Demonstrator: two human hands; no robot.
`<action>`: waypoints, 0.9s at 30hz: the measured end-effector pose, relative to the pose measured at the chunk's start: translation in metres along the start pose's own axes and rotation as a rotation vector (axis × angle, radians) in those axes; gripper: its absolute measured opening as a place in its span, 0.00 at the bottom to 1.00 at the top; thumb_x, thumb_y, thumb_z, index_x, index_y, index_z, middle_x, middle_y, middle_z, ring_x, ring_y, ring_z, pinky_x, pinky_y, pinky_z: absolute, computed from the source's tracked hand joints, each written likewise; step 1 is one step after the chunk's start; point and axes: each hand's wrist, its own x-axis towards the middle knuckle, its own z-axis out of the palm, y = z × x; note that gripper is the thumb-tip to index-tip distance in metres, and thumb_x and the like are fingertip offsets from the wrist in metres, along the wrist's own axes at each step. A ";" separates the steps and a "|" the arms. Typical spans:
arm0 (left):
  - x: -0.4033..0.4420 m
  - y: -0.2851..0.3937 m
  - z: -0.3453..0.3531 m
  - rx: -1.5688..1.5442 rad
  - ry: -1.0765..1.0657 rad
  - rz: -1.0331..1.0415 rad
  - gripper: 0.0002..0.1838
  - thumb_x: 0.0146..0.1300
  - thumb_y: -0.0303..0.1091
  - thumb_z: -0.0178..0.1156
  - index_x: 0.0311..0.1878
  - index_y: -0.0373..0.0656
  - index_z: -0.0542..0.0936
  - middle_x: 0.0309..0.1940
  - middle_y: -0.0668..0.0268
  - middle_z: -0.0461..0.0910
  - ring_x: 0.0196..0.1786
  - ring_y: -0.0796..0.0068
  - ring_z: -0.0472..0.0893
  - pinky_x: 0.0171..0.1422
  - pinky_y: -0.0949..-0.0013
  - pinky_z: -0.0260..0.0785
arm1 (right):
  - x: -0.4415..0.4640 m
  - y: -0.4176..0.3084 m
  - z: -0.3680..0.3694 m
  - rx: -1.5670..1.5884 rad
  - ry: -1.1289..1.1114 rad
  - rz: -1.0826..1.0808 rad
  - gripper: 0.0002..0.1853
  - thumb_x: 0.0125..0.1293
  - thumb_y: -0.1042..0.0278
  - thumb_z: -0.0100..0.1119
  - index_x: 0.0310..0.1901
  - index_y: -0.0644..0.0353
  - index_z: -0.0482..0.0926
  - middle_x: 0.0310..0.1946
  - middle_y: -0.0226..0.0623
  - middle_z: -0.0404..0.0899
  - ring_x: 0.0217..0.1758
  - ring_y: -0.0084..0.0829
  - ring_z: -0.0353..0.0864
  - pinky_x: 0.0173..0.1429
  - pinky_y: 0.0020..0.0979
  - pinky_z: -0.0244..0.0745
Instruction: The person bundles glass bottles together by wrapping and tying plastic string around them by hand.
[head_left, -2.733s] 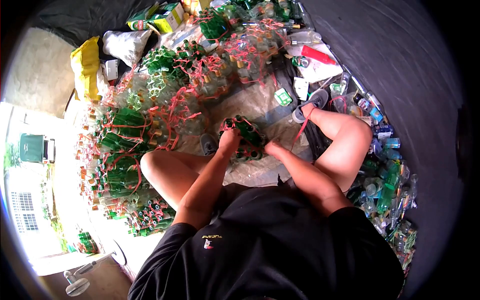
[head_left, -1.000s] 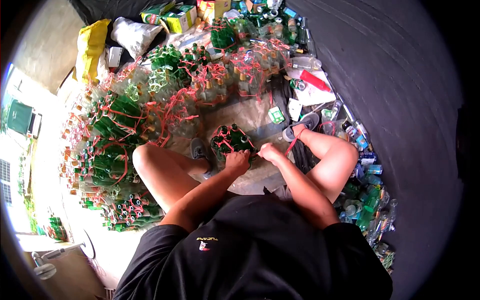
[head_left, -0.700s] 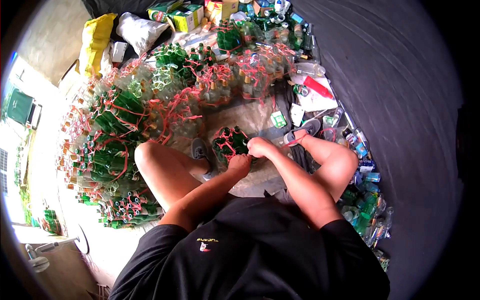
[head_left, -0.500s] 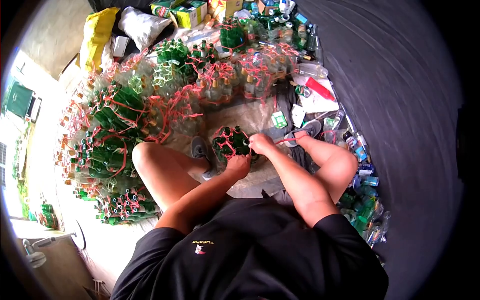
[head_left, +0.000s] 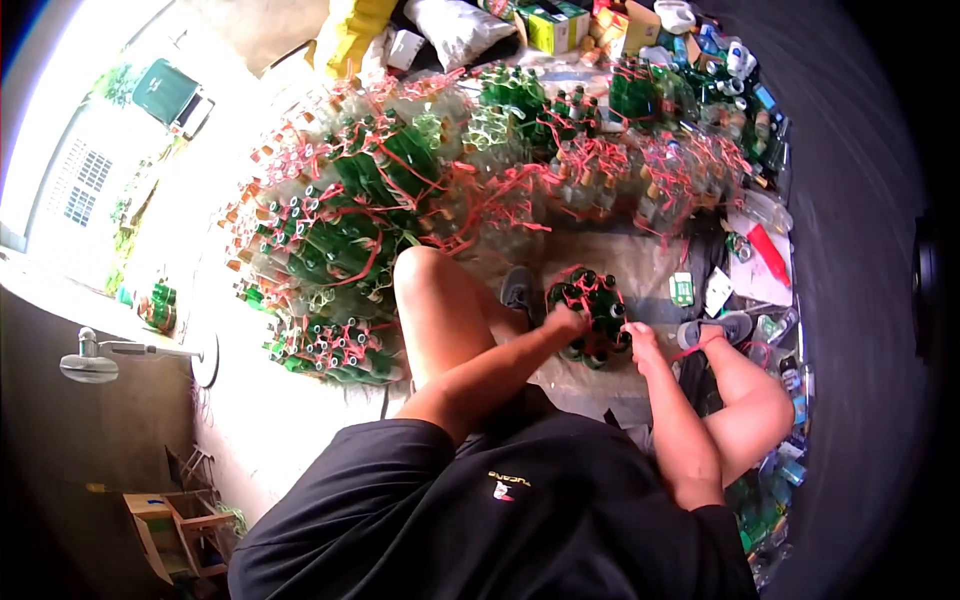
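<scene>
A bundle of green glass bottles [head_left: 604, 322] stands upright on the floor between my feet, with red plastic twine [head_left: 688, 352] looped about its necks. My right hand [head_left: 645, 343] is closed on the twine at the bundle's near right side; a length trails off toward my right shoe. Over the left part of the bundle is my left hand [head_left: 568, 321], its fingers curled in against the bottle necks. What those fingers grip is too blurred to make out.
Many tied bundles of green bottles [head_left: 385, 165] and clear bottles [head_left: 590, 190] stand to the left and ahead. Loose bottles and cans [head_left: 765, 510] lie along the dark sheet [head_left: 850, 330] at right. A red object [head_left: 768, 254] rests on white card. A pedestal fan [head_left: 205, 358] stands left.
The view has swung left, so the scene sits farther right. My left hand has shifted to the bundle's left part, my right hand nearer me; they are slightly farther apart.
</scene>
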 end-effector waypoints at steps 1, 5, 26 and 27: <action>-0.001 -0.002 0.014 -0.120 -0.091 -0.017 0.34 0.59 0.48 0.62 0.57 0.32 0.61 0.42 0.46 0.82 0.44 0.41 0.82 0.47 0.51 0.76 | -0.027 -0.027 0.001 -0.050 0.014 0.157 0.10 0.69 0.59 0.54 0.38 0.52 0.82 0.27 0.26 0.77 0.32 0.22 0.73 0.39 0.27 0.70; -0.006 0.026 0.005 -0.154 -0.177 -0.147 0.33 0.64 0.50 0.56 0.60 0.32 0.60 0.50 0.42 0.79 0.54 0.42 0.79 0.58 0.52 0.72 | -0.014 0.000 0.006 -0.040 0.034 -0.119 0.10 0.70 0.60 0.52 0.40 0.54 0.82 0.36 0.30 0.79 0.46 0.27 0.74 0.55 0.33 0.67; 0.022 0.059 -0.031 0.206 0.101 0.758 0.16 0.63 0.43 0.54 0.46 0.41 0.79 0.41 0.48 0.80 0.44 0.47 0.81 0.47 0.52 0.74 | 0.032 0.102 0.037 0.065 0.107 -0.461 0.13 0.68 0.63 0.54 0.46 0.62 0.80 0.39 0.48 0.83 0.44 0.39 0.81 0.50 0.40 0.73; 0.017 0.062 -0.029 0.202 0.092 0.763 0.16 0.63 0.43 0.54 0.46 0.41 0.79 0.41 0.48 0.80 0.44 0.47 0.81 0.47 0.52 0.74 | 0.004 0.068 0.034 -0.210 0.102 -0.466 0.12 0.68 0.63 0.54 0.47 0.61 0.80 0.40 0.49 0.82 0.45 0.41 0.82 0.50 0.40 0.74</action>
